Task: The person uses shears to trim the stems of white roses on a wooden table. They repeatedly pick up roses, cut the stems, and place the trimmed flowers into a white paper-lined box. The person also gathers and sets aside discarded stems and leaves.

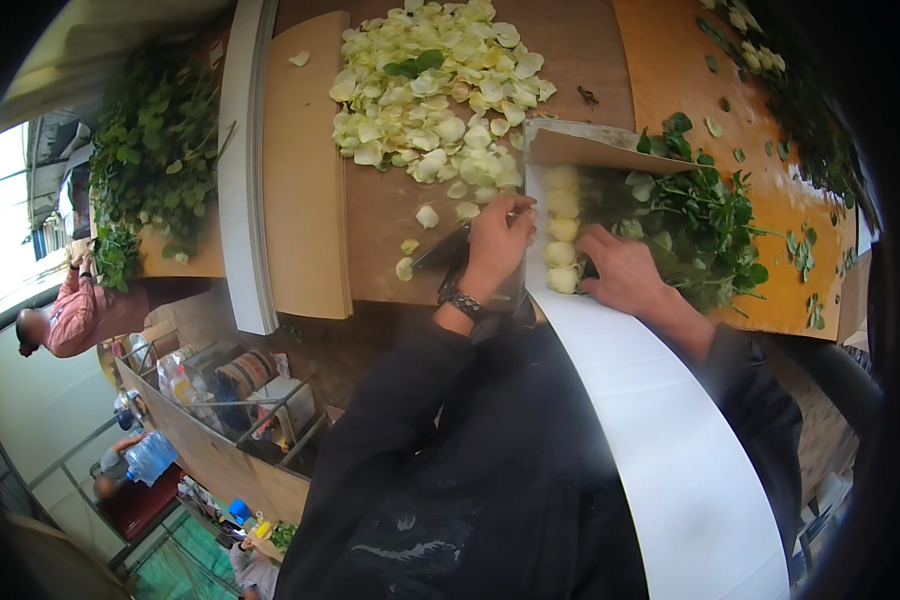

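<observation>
On the brown tabletop (390, 220) lies a big heap of pale petals (435, 90), and near it a bunch of cream roses (562, 235) with green leaves (705, 225) rests on a white sheet (660, 420). The right hand (625, 270) presses the roses with an open, flat grip. The left hand (498, 240) is beside them at the sheet's edge, fingers bent; what it grasps I cannot tell.

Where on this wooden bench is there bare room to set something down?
Bare patches: the pale board strip left of the heap of pale yellow petals, and the orange board between that heap and the scattered leaves. Crowded: around both hands, where the row of pale rose heads and leafy stems lie.
</observation>
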Action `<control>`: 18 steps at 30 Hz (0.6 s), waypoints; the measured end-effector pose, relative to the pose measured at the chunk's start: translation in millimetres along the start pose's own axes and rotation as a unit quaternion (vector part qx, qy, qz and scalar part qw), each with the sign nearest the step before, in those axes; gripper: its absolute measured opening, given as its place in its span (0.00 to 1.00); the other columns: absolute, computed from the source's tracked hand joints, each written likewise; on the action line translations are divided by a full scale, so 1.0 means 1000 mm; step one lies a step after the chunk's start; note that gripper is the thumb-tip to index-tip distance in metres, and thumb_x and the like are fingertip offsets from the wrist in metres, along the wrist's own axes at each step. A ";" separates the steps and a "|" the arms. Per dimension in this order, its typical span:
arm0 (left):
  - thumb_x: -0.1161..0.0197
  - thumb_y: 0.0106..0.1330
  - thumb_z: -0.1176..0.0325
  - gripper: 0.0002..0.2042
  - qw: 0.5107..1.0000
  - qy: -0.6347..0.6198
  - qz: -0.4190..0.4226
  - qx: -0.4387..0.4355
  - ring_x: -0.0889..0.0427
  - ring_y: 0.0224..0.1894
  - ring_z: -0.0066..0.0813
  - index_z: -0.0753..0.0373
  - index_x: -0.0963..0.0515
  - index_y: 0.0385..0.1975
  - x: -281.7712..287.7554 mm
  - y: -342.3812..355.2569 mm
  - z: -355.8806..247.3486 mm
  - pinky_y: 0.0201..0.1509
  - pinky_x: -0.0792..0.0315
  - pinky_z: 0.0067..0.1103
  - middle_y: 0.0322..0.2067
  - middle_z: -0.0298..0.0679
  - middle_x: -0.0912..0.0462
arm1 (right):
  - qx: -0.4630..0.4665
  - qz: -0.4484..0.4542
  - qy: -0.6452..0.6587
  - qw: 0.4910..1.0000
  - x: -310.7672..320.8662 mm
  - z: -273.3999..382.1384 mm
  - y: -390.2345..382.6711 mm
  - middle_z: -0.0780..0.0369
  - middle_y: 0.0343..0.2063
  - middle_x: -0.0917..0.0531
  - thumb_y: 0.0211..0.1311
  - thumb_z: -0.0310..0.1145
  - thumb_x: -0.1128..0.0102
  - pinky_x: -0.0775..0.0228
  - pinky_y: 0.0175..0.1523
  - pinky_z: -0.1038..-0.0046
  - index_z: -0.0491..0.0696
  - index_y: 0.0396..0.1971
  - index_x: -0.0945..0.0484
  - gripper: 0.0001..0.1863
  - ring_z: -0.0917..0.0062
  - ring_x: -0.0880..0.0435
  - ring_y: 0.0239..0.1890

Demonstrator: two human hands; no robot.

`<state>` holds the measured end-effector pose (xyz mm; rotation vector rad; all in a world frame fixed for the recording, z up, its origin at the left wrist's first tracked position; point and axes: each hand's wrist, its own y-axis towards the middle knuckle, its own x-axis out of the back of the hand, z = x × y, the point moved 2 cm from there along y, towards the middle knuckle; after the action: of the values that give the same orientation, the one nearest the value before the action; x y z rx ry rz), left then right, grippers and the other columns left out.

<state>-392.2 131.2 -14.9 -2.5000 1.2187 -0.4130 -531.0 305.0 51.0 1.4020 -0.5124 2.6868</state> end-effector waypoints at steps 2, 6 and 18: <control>0.36 0.76 0.71 0.12 0.999 -0.040 0.011 -0.006 0.12 0.35 0.23 0.70 0.18 0.53 -0.003 -0.005 0.003 0.39 0.16 0.20 0.35 0.39 0.13 | -0.004 0.004 0.000 1.000 0.000 0.000 0.001 0.59 0.47 0.19 0.46 0.35 0.22 0.22 0.45 0.56 0.47 0.45 0.23 0.26 0.55 0.13 0.41; 0.35 0.76 0.70 0.12 0.999 -0.046 0.022 0.005 0.12 0.36 0.23 0.70 0.17 0.52 -0.008 -0.010 0.006 0.39 0.16 0.19 0.35 0.39 0.13 | -0.008 0.009 -0.001 1.000 0.001 0.003 0.001 0.59 0.47 0.19 0.46 0.36 0.21 0.22 0.44 0.56 0.47 0.45 0.23 0.26 0.55 0.13 0.41; 0.36 0.77 0.69 0.11 0.998 -0.053 0.030 0.014 0.13 0.35 0.22 0.70 0.17 0.50 -0.013 -0.013 0.017 0.37 0.16 0.19 0.34 0.38 0.13 | -0.010 0.003 0.006 1.000 0.001 0.006 0.007 0.58 0.44 0.20 0.44 0.36 0.20 0.22 0.42 0.54 0.47 0.43 0.23 0.26 0.53 0.14 0.40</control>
<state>-383.7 151.8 -26.4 -2.4220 1.2355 -0.2772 -527.8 296.5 53.3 1.3812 -0.5406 2.6849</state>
